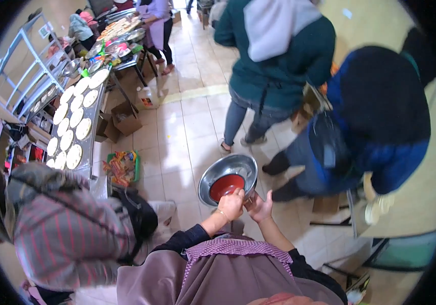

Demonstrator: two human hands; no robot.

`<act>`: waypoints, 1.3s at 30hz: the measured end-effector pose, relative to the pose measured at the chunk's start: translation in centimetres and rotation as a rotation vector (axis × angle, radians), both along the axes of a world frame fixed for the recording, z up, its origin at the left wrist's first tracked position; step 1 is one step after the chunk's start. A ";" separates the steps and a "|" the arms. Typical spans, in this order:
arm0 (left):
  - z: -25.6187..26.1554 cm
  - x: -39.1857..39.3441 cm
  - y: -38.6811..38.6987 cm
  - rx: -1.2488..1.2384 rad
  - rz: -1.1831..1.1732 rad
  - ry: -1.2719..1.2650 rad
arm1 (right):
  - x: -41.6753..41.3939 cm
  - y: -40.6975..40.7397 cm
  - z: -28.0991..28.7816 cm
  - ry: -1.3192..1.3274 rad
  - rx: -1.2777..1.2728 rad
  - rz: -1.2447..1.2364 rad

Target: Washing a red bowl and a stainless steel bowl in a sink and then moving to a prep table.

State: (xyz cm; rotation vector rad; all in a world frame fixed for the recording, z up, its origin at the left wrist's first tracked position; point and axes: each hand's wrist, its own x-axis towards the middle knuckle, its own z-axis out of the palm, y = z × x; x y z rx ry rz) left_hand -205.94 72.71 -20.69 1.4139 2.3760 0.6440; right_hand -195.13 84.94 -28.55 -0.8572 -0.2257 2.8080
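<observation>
A round metal bowl [247, 164] is held out in front of me, tilted, with a smaller red bowl [221, 186] inside it. My left hand [231, 206] grips the red bowl's near rim, its fingers closed over the edge. Beneath the metal bowl's near right side is my right hand [259, 206], palm up and thumb spread, supporting it. The underside of the metal bowl hides part of the right fingers. What the red bowl contains is too small to tell.
Two people stand close ahead at the right, another is close at the left. A long table [95, 126] bears rows of flat dough rounds [83, 129]. On the tiled floor are a green crate [138, 166] of packets, cardboard boxes [125, 119] and a plastic jug [147, 98].
</observation>
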 end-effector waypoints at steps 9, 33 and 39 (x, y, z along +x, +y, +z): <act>4.8 -17.2 7.0 -0.021 0.014 -0.036 | -16.9 9.5 1.7 -0.182 0.034 0.003; 8.6 -75.5 28.0 0.145 0.122 -0.071 | -84.5 36.4 3.4 0.148 0.127 0.392; 6.2 -93.0 38.8 0.061 -0.015 0.098 | -97.1 41.7 2.8 0.035 -0.030 0.211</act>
